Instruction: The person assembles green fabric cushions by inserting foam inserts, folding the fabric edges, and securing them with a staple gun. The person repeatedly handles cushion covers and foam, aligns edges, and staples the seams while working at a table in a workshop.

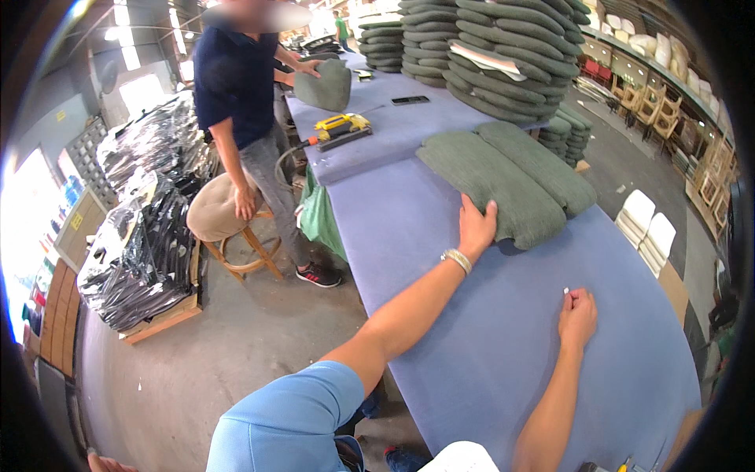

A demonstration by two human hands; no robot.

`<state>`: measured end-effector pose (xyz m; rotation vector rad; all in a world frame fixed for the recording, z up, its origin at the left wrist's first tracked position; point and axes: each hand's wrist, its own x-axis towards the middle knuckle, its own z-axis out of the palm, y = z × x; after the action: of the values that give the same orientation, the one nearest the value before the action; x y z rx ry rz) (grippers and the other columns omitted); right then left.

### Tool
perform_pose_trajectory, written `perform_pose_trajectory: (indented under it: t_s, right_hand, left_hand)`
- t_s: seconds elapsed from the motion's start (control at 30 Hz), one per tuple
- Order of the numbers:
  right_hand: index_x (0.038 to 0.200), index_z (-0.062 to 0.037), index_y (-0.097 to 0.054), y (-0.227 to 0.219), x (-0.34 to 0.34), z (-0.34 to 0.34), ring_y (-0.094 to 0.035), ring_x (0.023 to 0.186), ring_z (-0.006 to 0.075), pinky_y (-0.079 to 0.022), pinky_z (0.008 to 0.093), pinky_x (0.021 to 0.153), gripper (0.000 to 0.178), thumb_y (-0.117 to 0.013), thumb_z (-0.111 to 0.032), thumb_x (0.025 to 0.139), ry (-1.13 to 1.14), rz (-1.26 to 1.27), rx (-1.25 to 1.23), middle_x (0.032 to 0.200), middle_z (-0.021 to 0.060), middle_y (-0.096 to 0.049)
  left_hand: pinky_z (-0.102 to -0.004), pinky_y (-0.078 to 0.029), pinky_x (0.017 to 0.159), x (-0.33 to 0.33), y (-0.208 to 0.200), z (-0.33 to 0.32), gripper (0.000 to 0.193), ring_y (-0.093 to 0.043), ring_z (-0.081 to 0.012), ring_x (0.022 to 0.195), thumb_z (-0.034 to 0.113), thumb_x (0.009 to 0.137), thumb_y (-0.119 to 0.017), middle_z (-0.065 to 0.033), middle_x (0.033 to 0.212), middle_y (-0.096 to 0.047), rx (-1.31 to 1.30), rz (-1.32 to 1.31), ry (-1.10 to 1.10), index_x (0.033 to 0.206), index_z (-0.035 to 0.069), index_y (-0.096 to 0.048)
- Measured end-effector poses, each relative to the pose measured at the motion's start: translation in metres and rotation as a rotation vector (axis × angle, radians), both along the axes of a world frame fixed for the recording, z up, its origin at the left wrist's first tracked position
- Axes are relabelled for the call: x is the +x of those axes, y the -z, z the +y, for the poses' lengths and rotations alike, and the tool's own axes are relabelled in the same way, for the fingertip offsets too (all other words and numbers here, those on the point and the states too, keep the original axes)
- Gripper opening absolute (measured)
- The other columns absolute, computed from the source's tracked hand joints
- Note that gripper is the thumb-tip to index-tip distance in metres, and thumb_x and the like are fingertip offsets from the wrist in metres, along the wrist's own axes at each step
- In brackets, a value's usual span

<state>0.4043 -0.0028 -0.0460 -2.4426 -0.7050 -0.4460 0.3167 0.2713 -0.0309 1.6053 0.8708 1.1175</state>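
Note:
Two dark green fabric seat cushions lie side by side on the blue-covered table. My left hand (477, 226) grips the near left edge of the closer cushion (491, 189), its thumb on top and some fingers hidden at the edge. The other cushion (539, 169) lies against its far right side. Lower right, my right hand (578, 317) is closed above the blue tabletop (503, 330), apart from the cushions. A tiny white piece (566, 291) shows between its thumb and fingertips; its kind is too small to make out.
Tall stacks of green cushions (511, 63) rise at the table's far end. A yellow staple gun (342, 126) and a phone (410, 100) lie beyond. Across the left side, a co-worker (244, 94) handles another cushion (324, 85), one hand on a round padded stool (224, 208).

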Motion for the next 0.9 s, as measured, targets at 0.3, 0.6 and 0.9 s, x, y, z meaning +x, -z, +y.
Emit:
perform_pose_trajectory:
  t_s: [0.3,0.6,0.9]
  right_hand:
    - [0.093,-0.0102,-0.062,0.002,-0.006,-0.003,-0.064,0.087,0.0298,-0.049,0.0458,0.073,0.013,-0.067,-0.021,0.098,-0.184,0.007,0.001,0.093,0.0050,-0.064]
    - [0.093,-0.0083,-0.062,0.009,-0.071,-0.012,-0.062,0.080,0.0248,-0.049,0.0405,0.073,0.020,-0.066,-0.027,0.100,-0.249,0.099,0.120,0.089,0.0052,-0.065]
    - [0.085,-0.0060,-0.052,0.002,-0.281,-0.109,-0.047,0.060,0.0107,-0.041,0.0269,0.057,0.020,-0.059,-0.013,0.102,-0.529,0.645,0.783,0.073,0.0029,-0.054]
  left_hand:
    - [-0.0510,-0.028,0.124,-0.178,0.014,-0.163,0.058,-0.035,-0.0374,0.151,0.035,0.101,-0.059,-0.0223,0.159,-0.042,0.816,0.665,0.506,0.149,0.004,-0.049]
    - [-0.0451,-0.053,0.089,-0.251,0.032,-0.192,0.018,-0.069,-0.0348,0.098,0.020,0.094,-0.065,-0.0151,0.104,-0.073,0.711,0.227,0.297,0.101,0.005,-0.073]
    - [-0.0439,-0.052,0.091,-0.253,0.035,-0.185,0.015,-0.067,-0.0315,0.088,0.019,0.090,-0.065,-0.0102,0.089,-0.070,0.682,0.072,0.400,0.087,0.005,-0.071]
